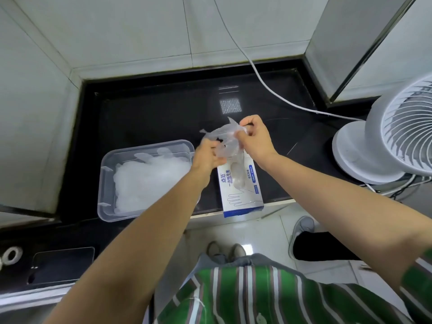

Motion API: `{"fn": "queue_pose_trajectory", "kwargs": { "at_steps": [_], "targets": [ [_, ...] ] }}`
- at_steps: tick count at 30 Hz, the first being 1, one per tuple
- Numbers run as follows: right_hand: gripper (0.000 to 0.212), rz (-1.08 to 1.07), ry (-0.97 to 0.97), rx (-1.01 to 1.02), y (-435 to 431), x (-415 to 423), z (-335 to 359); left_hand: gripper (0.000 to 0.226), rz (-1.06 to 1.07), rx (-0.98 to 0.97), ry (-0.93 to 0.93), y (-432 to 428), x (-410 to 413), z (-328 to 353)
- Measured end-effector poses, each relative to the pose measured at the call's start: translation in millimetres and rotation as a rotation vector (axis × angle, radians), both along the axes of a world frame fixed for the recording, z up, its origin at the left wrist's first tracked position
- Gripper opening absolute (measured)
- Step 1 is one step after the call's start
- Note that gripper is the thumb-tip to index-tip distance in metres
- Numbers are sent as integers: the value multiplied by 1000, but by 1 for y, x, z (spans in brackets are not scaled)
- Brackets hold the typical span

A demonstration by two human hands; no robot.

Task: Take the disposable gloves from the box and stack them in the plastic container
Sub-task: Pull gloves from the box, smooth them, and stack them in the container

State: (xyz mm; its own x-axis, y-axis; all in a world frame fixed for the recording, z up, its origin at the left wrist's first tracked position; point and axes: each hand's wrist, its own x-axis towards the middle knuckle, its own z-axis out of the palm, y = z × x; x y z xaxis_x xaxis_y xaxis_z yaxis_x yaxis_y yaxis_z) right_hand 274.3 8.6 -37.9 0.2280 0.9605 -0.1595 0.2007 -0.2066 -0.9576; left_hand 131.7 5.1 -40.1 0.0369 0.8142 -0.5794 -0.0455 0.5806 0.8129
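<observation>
left hand (205, 157) grip: pinches clear glove (223, 136) | right hand (253, 136) grip: pinches same glove (held above box (240, 185)) | plastic container (109, 183) on bench (152, 118) holds stacked gloves (149, 181)

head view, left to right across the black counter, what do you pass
plastic container with stacked gloves → glove box → white fan. The left hand and right hand, holding a glove, overlap the box, so they are left out.
</observation>
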Motion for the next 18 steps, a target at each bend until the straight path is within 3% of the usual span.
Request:
{"fn": "queue_pose_trajectory", "kwargs": {
  "at_steps": [2,5,9,12,15,18],
  "targets": [
    [26,5,19,-9,-2,-4,-3,35,-2,46,-32,7,-10,15],
    [37,35,60,-11,-2,-18,-1,23,-132,154,142,9,-29,22],
    [53,143,44,-122,1,-37,5,20,-36,282,308,6,-52,14],
    [25,328,60,-274,-1,-49,12,20,-31,362,449,2,-72,12],
    [34,341,108,-327,-1,-61,13,18,-10,325,460,-1,-86,16],
    [22,326,223,-236,1,-76,12,17,65,237,422,-4,-94,21]
  ]
}}
